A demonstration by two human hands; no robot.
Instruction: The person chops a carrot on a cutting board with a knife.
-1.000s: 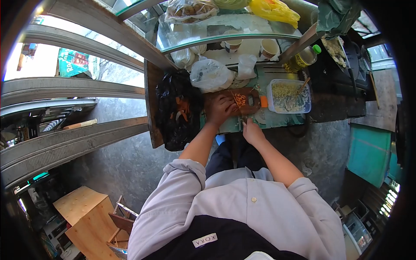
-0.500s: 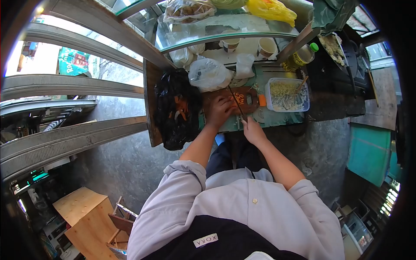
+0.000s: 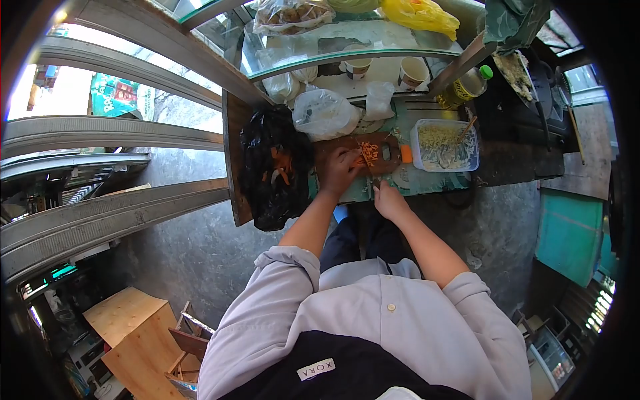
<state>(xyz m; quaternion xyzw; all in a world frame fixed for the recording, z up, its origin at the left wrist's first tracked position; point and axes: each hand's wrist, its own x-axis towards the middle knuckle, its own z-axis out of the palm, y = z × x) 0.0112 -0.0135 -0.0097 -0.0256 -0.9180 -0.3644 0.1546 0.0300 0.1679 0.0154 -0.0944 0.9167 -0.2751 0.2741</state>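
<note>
My right hand (image 3: 391,200) is closed round the handle of a knife (image 3: 371,173), whose blade points away from me over the brown wooden cutting board (image 3: 393,143). Curled on the board just left of the blade, my left hand (image 3: 340,171) has its fingertips pressed down on carrot, which the fingers mostly cover. Small chopped carrot pieces (image 3: 369,151) lie beyond the fingertips. A larger orange carrot chunk (image 3: 406,154) sits at the board's right end.
Left of the board lies a black plastic bag (image 3: 270,200) with orange peelings. A clear tub (image 3: 443,163) of shredded food stands right. Behind are a white plastic bag (image 3: 325,115), paper cups (image 3: 412,73) under glass shelving, and an oil bottle (image 3: 465,90). A pan (image 3: 517,77) is far right.
The knife blade has come down and back toward me, its tip now near the chopped carrot. My left hand stays nearly in place. The whole view has shifted slightly.
</note>
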